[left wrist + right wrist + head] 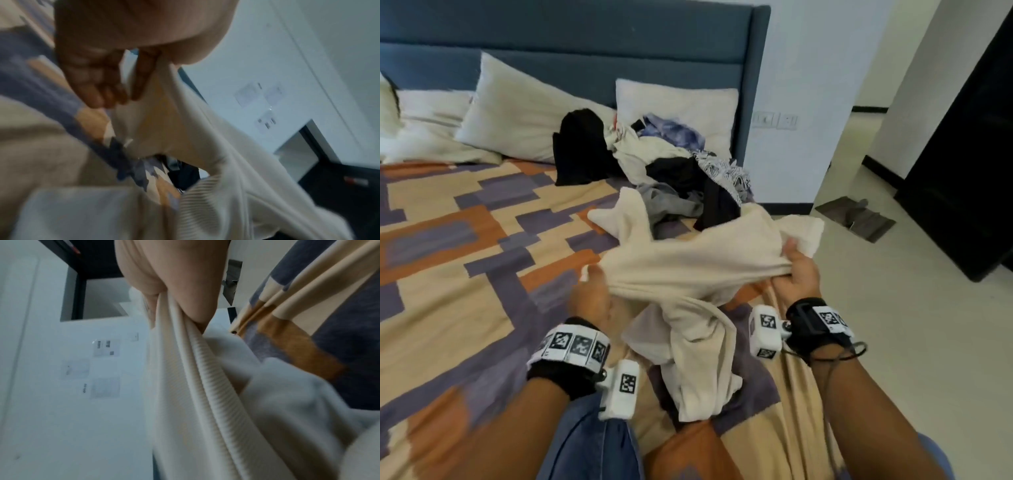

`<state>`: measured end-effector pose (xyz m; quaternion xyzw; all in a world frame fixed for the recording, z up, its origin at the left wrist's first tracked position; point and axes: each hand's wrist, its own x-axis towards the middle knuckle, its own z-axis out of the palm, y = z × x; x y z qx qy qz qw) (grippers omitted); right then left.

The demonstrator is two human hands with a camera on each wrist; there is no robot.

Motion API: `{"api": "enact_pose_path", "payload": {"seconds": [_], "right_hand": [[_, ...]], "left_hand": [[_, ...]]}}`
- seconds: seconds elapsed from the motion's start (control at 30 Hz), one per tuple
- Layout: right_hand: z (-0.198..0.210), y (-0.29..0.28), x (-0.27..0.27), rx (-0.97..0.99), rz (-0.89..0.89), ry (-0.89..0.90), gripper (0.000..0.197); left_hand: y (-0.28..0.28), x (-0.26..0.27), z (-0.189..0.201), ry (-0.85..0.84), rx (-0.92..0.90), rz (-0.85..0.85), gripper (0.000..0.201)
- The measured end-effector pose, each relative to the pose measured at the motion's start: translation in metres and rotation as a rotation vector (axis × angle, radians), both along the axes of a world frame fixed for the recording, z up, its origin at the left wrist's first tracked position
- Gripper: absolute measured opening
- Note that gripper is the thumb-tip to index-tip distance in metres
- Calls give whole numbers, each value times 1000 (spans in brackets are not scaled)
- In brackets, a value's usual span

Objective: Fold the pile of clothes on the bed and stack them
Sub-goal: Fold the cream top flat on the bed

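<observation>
Gripping a cream garment point(688, 260) above the patterned bedspread point(465, 240), both hands are holding it bunched between them, with its lower part hanging twisted down onto the cover near the person's lap. The left hand point(590, 298) is showing only its back in the head view, so its grasp is hard to read there; the left wrist view is showing the fingers point(96, 91) curled and the thumb pinching a fold of the cloth point(174, 121), which is running away from the fingers over the bed. The right hand point(799, 270) is clenching a gathered edge, and the right wrist view is adding what the head view is blurring: a ribbed band point(207, 369) of the garment is coming straight out from between thumb and fingers point(185, 288). Farther back, the pile of clothes point(664, 164) is lying unfolded, touching the far end of the garment, with white pillows point(517, 113) leaning against the blue headboard point(585, 31) behind.
</observation>
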<state>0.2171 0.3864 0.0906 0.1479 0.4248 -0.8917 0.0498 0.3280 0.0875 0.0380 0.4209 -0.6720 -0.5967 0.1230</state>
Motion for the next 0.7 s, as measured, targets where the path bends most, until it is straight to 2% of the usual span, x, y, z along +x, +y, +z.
{"api": "enact_pose_path", "payload": {"seconds": [0.03, 0.1, 0.13, 0.17, 0.23, 0.3, 0.37, 0.43, 0.5, 0.57, 0.6, 0.63, 0.7], "right_hand": [[14, 4, 3, -89, -9, 29, 37], [40, 7, 9, -194, 8, 86, 31], [51, 5, 14, -225, 41, 119, 29], [63, 2, 20, -221, 57, 150, 33], [84, -4, 31, -215, 145, 182, 43], [100, -7, 40, -205, 271, 262, 46], [114, -10, 45, -182, 325, 390, 47], [131, -13, 56, -45, 356, 540, 51], [139, -12, 65, 104, 480, 678, 65], [142, -11, 73, 228, 676, 775, 93], [143, -9, 75, 275, 732, 782, 100], [143, -9, 77, 319, 754, 781, 98], [143, -8, 73, 517, 668, 826, 79]], "left_hand": [[-14, 1, -6, -38, -126, 16, 78], [-8, 9, 16, -170, -344, -46, 84], [8, 10, 37, -147, -429, -106, 78], [29, 13, 65, -39, -454, -189, 67], [62, 2, 105, 253, -379, -405, 49], [97, 1, 147, 464, -188, -677, 54], [119, -1, 170, 473, -15, -867, 69], [137, 0, 181, 509, 57, -995, 78], [152, 2, 182, 656, 137, -1030, 76], [158, 3, 178, 732, 174, -938, 49], [159, 3, 177, 760, 174, -878, 42], [157, 2, 174, 778, 172, -818, 41], [149, -1, 170, 825, 222, -705, 39]]}}
